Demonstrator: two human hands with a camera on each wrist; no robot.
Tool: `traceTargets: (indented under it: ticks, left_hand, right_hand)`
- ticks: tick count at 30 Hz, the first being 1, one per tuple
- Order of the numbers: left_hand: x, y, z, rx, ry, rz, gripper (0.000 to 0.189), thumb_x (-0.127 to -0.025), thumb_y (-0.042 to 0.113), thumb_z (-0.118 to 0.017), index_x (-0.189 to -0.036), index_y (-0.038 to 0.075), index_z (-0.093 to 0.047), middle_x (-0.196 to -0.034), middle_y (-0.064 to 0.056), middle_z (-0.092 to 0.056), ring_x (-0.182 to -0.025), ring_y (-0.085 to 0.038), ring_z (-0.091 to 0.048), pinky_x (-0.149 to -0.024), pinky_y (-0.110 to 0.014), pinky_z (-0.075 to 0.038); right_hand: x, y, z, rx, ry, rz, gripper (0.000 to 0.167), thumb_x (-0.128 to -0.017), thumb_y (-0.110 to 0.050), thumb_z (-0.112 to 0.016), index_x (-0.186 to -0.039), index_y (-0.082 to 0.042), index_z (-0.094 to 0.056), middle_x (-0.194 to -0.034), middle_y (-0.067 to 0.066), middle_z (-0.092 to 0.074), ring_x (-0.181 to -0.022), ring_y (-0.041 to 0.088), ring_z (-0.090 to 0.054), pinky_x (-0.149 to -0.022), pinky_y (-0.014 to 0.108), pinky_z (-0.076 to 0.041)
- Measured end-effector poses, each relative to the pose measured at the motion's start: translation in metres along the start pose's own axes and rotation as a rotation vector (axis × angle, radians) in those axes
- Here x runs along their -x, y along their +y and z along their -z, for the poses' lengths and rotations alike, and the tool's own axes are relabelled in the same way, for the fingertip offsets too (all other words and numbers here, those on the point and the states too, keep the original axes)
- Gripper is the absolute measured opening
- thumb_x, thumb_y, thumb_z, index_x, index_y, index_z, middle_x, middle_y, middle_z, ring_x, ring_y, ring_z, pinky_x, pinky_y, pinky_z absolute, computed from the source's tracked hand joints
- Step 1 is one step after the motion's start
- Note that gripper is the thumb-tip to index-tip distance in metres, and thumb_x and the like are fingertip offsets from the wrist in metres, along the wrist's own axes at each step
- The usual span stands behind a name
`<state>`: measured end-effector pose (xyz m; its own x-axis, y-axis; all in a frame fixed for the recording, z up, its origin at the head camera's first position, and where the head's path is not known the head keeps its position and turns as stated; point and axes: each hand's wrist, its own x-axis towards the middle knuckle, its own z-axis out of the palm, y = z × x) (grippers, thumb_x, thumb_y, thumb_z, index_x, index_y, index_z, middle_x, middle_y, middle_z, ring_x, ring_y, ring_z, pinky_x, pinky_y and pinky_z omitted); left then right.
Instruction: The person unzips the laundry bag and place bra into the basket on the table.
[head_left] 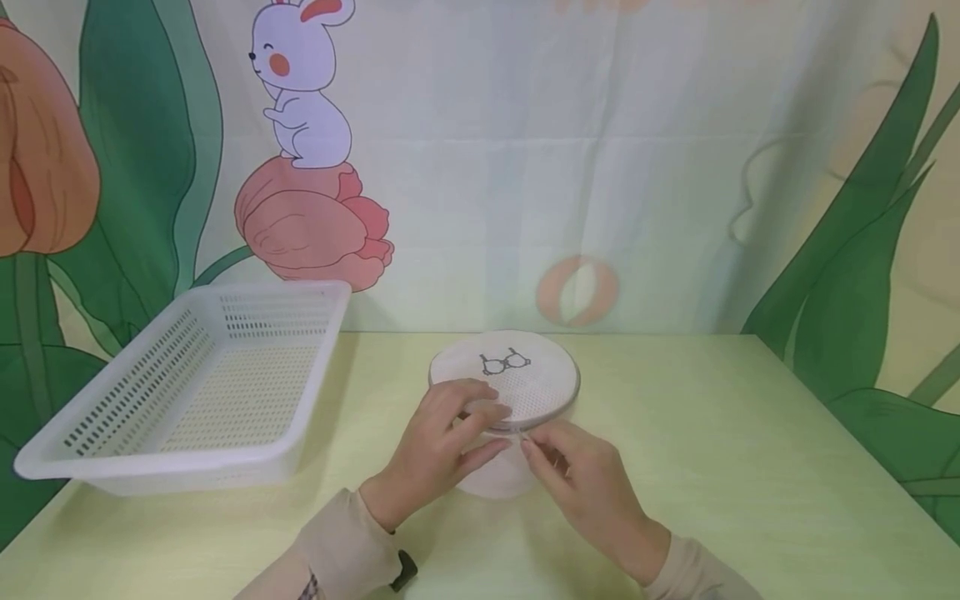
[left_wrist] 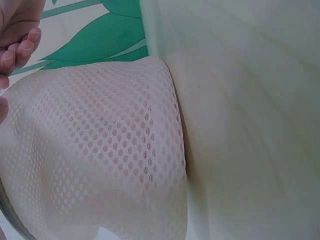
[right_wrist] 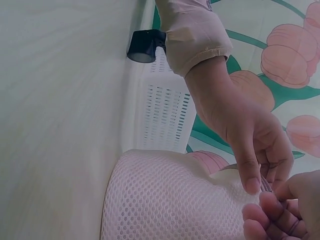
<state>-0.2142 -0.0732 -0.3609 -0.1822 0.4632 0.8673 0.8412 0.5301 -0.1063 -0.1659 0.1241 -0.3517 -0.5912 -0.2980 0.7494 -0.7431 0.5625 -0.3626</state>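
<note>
A round white mesh laundry bag (head_left: pixel 498 483) stands upright on the table, its flat lid (head_left: pixel 543 379) printed with a pair of black glasses. A dark zipper runs round the lid's edge. My left hand (head_left: pixel 442 442) grips the front rim, fingers over the lid and thumb below. At the front of the rim my right hand (head_left: pixel 592 475) pinches the zipper's pull between thumb and forefinger; its fingers mostly hide the pull. The left wrist view shows the honeycomb mesh side (left_wrist: pixel 115 135) with soft dents. In the right wrist view both hands meet at the zipper edge.
To the left stands a white slotted plastic basket (head_left: pixel 318 383), with nothing inside. The pale yellow-green table (head_left: pixel 720 467) reaches back to a printed cloth backdrop (head_left: pixel 660 167) with a rabbit and tulips. A black wrist device (right_wrist: pixel 144 47) sits at the left sleeve.
</note>
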Motion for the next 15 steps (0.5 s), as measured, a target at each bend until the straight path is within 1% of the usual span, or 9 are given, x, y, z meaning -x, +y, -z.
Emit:
traceTargets:
  ticks: [5,11,15]
  left_hand:
    - [0.0008,-0.0007,-0.0007,0.002,-0.003,0.002,0.028,-0.079,0.026,-0.077,-0.101,0.012,-0.064,-0.108,-0.007,-0.063,-0.105,-0.021,-0.058,-0.093,-0.036,-0.048]
    - [0.0023,-0.0020,-0.0014,0.000,0.002,-0.006,0.028,-0.078,0.026,-0.078,-0.099,0.013,-0.064,-0.106,-0.006,-0.063,-0.103,-0.021,-0.058,-0.092,-0.036,-0.048]
    - [0.0032,-0.0032,-0.0011,-0.003,0.010,-0.017,0.024,-0.082,0.027,-0.075,-0.098,0.012,-0.065,-0.106,-0.007,-0.063,-0.102,-0.022,-0.058,-0.091,-0.036,-0.048]
  right_hand:
    - [0.0009,-0.0007,-0.0008,-0.002,-0.003,0.008,0.011,-0.083,0.000,-0.068,-0.083,-0.010,-0.065,-0.071,-0.006,-0.061,-0.063,-0.005,-0.050,-0.054,0.006,-0.042]
    - [0.0019,-0.0005,-0.0021,-0.005,-0.002,0.022,0.011,-0.083,0.000,-0.068,-0.084,-0.010,-0.065,-0.071,-0.007,-0.061,-0.063,-0.005,-0.050,-0.055,0.006,-0.042]
    - [0.0021,-0.0004,-0.0027,-0.006,-0.004,0.028,0.010,-0.083,0.000,-0.068,-0.084,-0.010,-0.065,-0.072,-0.007,-0.062,-0.064,-0.005,-0.051,-0.055,0.005,-0.042]
